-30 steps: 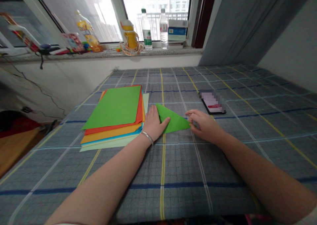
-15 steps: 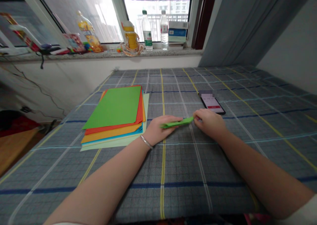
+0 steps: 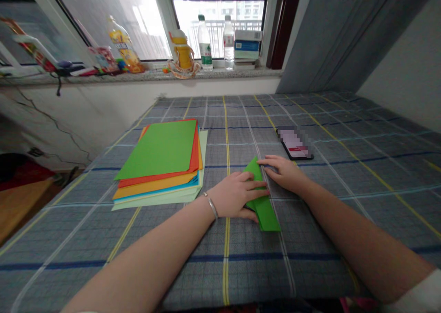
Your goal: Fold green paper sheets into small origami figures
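A folded piece of green paper (image 3: 268, 215) lies on the plaid cloth in front of me, its pointed end away from me and its straight end near. Across its middle rests my left hand (image 3: 237, 194), fingers spread over the paper and a silver bangle on the wrist. My right hand (image 3: 284, 171) is at the far right of the paper, fingers stretched out, with the fingertips by the edge near the point. Part of the paper is hidden under the left fingers.
Left of my hands is a stack of coloured paper sheets (image 3: 161, 150), green on top. A phone (image 3: 294, 143) lies beyond my right hand. On the windowsill (image 3: 237, 74) stand bottles, a yellow cup (image 3: 183, 53) and boxes (image 3: 247, 46). The plaid cloth (image 3: 193, 276) covers the surface.
The folded green paper, held edge-on between both hands before, now lies flat and turned lengthwise away from me. My left hand has spread over it; my right fingers have straightened.
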